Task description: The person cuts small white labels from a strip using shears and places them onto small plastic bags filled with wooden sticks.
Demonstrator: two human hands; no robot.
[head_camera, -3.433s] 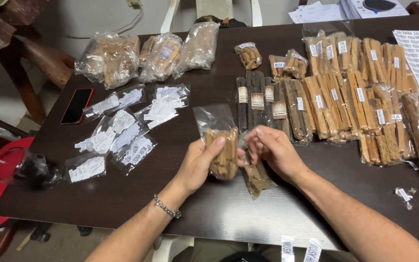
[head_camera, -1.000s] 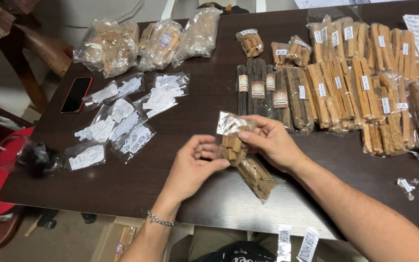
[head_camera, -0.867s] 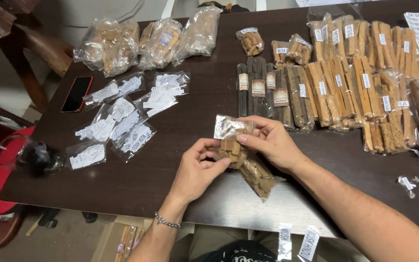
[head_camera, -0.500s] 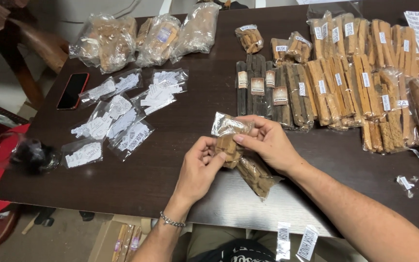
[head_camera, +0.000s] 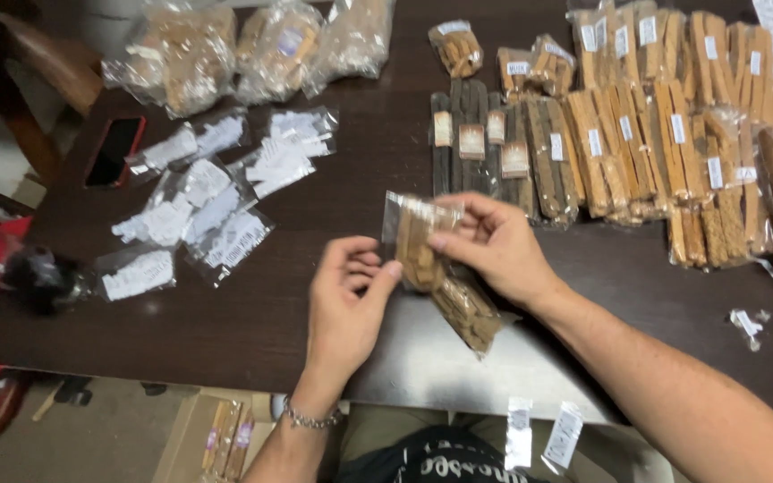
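Observation:
My right hand (head_camera: 500,246) pinches the top of a small clear plastic packet (head_camera: 418,241) filled with short tan wood sticks, holding it just above the dark table (head_camera: 333,179). My left hand (head_camera: 346,300) touches the packet's left side with thumb and fingertips. A second filled packet of sticks (head_camera: 467,309) lies on the table under my right palm.
Rows of bagged wood sticks with labels (head_camera: 637,134) fill the far right. Small clear bags of white labels (head_camera: 212,201) lie at left, beside a dark phone (head_camera: 114,150). Large bags of wood pieces (head_camera: 252,45) sit at the back. Loose labels (head_camera: 543,434) hang near my lap.
Both hands lifted one packet off the table and turned it; the right hand now grips its top while the left has shifted to its side.

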